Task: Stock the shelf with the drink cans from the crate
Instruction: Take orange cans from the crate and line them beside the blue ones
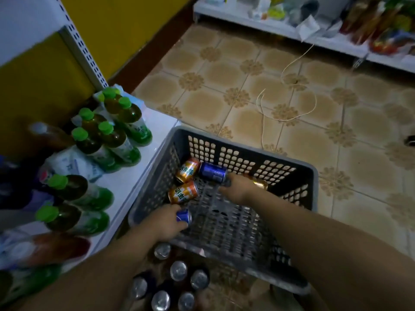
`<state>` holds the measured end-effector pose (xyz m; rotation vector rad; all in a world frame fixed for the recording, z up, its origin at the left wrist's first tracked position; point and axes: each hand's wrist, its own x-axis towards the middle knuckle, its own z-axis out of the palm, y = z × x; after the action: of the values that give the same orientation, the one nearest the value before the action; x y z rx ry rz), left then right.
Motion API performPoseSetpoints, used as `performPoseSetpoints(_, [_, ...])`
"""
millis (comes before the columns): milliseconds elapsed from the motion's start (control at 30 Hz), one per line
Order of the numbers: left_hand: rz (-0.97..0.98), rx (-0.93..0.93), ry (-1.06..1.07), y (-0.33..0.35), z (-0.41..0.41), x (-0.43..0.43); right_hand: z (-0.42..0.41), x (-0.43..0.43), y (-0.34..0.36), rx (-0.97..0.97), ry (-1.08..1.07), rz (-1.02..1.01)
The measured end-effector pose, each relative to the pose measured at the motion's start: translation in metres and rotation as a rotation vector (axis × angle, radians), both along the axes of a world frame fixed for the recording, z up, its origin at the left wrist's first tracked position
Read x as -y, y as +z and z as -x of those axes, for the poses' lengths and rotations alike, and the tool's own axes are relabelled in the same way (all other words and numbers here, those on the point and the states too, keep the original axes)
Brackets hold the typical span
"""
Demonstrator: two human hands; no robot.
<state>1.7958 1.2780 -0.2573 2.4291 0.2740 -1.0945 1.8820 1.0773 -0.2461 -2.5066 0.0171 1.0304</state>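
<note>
While both arms reach down into the crate, the step in hand looks like picking up cans to carry to the shelf. Nearest the camera, a cluster of upright cans (178,270) stands below the crate's near edge, silver tops up. Whether they sit on a low shelf or on the floor is hard to tell in the dim light.

Just beyond, the left hand (165,223) curls round a blue can (184,217) close to the left wall of the grey crate (247,147). Two orange cans (183,192) lie on their sides past it.

Farther in, the right hand (238,187) lies between a second blue can (213,172) and a gold can (260,184). Its fingers are turned away, so whether it grips either one cannot be told.

The white shelf (139,169) sits just left of the crate, carrying green-capped bottles (107,140). The next move likely calls for lifting the gripped can clear of the wall and standing it upright on a bare spot. The tiled floor and a far shelf (247,21) are blurred.
</note>
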Motion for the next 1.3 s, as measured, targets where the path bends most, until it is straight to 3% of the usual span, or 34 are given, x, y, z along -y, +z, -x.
performPoseSetpoints(267, [-0.044, -0.209, -0.026, -0.118, -0.048, -0.037, -0.015, -0.072, -0.158, -0.199, 0.193, -0.021])
performPoseSetpoints(400, [-0.063, -0.225, -0.022, -0.161, -0.052, -0.047, 0.003, -0.104, -0.225, -0.276, 0.370, -0.045])
performPoseSetpoints(600, [0.036, -0.242, 0.086, -0.174, -0.049, -0.056, 0.030, -0.112, -0.246, -0.215, 0.240, -0.102])
performPoseSetpoints(767, [0.237, -0.164, 0.392, -0.128, -0.046, -0.060, 0.035, -0.074, -0.176, -0.239, -0.327, -0.256])
performPoseSetpoints(867, [0.415, -0.061, 0.535, -0.078, -0.035, -0.054, 0.044, -0.058, -0.117, -0.288, -0.751, -0.489])
performPoseSetpoints(1000, [0.686, 0.069, 0.682, 0.001, -0.014, -0.040, 0.064, -0.062, -0.026, -0.374, -0.973, -0.880])
performPoseSetpoints(1133, [0.922, 0.244, 0.854, 0.095, 0.014, -0.035, 0.092, -0.074, 0.056, -0.324, -0.838, -1.136])
performPoseSetpoints(1300, [0.996, 0.535, 0.893, 0.210, 0.057, -0.050, 0.131, -0.091, 0.154, 0.015, -0.393, -1.041])
